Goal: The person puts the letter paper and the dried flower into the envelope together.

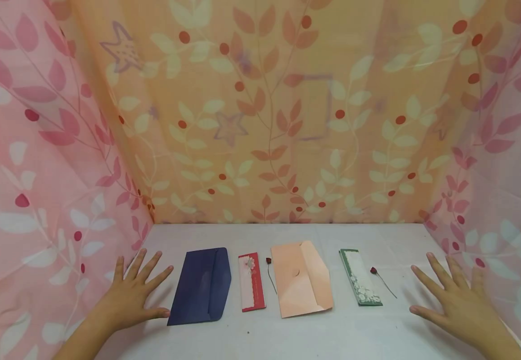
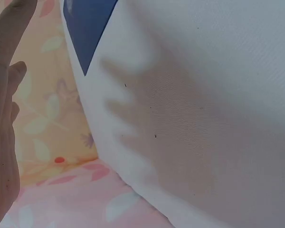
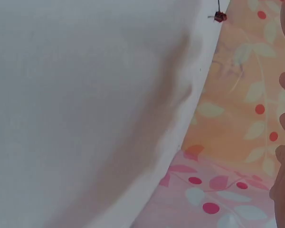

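Note:
My left hand [image 1: 132, 296] is spread with straight fingers at the table's left, its thumb tip by the lower left corner of a navy blue envelope [image 1: 194, 287]. My right hand [image 1: 460, 302] is likewise spread at the far right and holds nothing. Nearest to it lies a small dried red rose [image 1: 374, 270] on a thin stem, beside a green card with white flowers [image 1: 355, 272]. A peach envelope [image 1: 294, 280] with its flap opened out lies mid-table. Between the two envelopes are a red and white card [image 1: 256, 287] and a second dried rose [image 1: 268, 260].
A white cloth [image 1: 287, 340] covers the table. Patterned curtains hang around it: an orange one [image 1: 260, 150] behind, pink ones at the left [image 1: 40, 175] and right [image 1: 512, 165]. The hands cast shadows on the cloth in both wrist views.

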Action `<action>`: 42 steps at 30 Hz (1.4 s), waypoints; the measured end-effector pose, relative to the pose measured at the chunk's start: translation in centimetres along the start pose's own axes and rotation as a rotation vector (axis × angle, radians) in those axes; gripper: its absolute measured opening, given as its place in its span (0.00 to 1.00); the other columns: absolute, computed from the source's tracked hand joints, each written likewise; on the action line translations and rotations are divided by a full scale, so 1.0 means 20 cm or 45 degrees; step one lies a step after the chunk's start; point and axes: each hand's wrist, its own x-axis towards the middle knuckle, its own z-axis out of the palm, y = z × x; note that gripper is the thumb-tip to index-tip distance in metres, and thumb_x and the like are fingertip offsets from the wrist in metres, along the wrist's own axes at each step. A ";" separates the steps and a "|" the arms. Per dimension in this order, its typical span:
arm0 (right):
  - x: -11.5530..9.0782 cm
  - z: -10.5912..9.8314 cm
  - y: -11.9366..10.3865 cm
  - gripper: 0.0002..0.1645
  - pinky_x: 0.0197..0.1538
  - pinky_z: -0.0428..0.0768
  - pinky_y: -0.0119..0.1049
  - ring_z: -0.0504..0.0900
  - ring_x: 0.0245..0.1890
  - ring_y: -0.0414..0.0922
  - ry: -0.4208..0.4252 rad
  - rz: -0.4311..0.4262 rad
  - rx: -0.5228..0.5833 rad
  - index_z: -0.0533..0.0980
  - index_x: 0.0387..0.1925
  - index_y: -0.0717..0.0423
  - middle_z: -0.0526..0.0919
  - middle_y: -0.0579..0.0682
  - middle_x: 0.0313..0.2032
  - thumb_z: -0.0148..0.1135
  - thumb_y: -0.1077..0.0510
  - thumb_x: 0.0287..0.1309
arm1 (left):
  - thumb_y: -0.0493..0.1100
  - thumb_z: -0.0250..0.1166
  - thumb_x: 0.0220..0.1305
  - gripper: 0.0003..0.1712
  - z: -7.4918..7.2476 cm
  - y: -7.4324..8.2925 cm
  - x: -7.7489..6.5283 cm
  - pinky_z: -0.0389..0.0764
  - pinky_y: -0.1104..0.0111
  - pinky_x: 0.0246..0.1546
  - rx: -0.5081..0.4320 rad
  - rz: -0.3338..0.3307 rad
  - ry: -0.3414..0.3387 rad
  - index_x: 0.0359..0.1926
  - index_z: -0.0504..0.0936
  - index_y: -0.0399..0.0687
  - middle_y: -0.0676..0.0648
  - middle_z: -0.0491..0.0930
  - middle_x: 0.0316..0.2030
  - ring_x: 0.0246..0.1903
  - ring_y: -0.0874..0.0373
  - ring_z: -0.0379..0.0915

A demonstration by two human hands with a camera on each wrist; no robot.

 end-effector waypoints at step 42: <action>0.20 0.02 -0.26 0.61 0.70 0.22 0.74 0.33 0.82 0.58 0.093 -0.066 0.105 0.63 0.76 0.40 0.45 0.53 0.82 0.69 0.21 0.45 | 0.81 0.66 0.49 0.57 0.02 0.01 0.09 0.21 0.34 0.71 -0.143 0.077 -0.006 0.76 0.66 0.61 0.42 0.48 0.81 0.81 0.39 0.25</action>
